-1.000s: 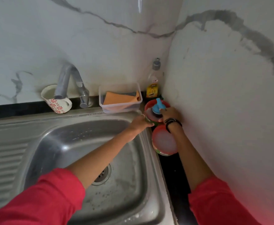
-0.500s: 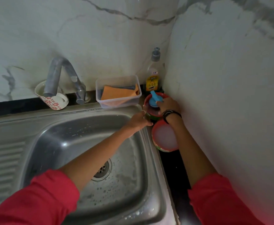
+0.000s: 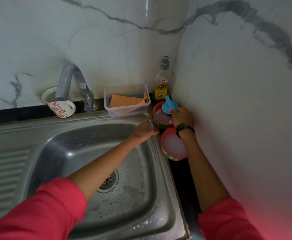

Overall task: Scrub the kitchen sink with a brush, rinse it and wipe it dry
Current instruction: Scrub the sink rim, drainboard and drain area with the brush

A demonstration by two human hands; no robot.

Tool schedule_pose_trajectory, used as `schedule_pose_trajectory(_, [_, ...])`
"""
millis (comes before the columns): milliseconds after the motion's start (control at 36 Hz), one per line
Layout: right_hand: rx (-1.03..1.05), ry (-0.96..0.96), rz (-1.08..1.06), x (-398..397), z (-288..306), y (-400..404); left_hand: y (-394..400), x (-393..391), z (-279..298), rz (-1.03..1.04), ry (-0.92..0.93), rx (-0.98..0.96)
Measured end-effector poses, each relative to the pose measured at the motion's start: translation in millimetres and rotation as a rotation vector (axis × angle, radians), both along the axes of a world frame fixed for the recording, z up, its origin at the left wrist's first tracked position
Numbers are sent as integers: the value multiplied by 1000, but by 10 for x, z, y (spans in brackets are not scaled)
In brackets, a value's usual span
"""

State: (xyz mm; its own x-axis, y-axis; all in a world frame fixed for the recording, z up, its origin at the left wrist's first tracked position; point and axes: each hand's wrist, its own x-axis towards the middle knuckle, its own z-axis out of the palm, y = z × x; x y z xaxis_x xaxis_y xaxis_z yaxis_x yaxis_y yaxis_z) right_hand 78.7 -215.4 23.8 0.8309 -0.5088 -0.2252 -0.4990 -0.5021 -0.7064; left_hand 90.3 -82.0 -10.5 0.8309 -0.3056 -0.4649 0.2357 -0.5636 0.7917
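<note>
Working left to right across the head view. At 9 o'clock: ribbed drainboard, then a floral mug (image 3: 60, 106) tipped behind the tap (image 3: 72, 84) at 11 o'clock. Sink (image 3: 58, 146) fills the centre; droplets and suds patches lie round the drain (image 3: 108, 181) at 6 o'clock, no water running.

Left hand (image 3: 146, 129) rests on the sink's right rim at about 1 o'clock, fingers fairly straight, holding nothing. Behind it, a clear tub (image 3: 127, 99) holds an orange cloth (image 3: 127, 103).

Right hand (image 3: 181, 116), at 2 o'clock on the dark surface in the corner, has its grip clamped on the blue brush (image 3: 169, 105), fingers curled round it. Brush head sits in the farther red tub (image 3: 160, 116) of whitish cleaner; a second red tub (image 3: 173, 144) stands just beside, nearer. Soap bottle (image 3: 161, 87) stands behind both.

Judgement: step in hand is loading the brush with cleaner; scrubbing is early or partway. Next move calls for lifting the brush out and carrying it left over the rim into the basin, pressing bristles to the steel.
</note>
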Motion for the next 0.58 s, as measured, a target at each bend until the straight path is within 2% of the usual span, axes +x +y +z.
schedule_pose_trajectory(139, [41,-156,51,-356,259,162,250,-196,-59,-13,-69,-32])
schedule_pose_trajectory(306, [248,-209,183,-843,394,617,845,-459,-140,-12,-162,3])
schedule_pose_trajectory(444, [369,-92,362,-1179,305,1206,1692,-783,-237,57,-230,139])
schedule_pose_trajectory(583, [500,63,556,-1421,151,1888,2703,-1316,-331,91,-283,418])
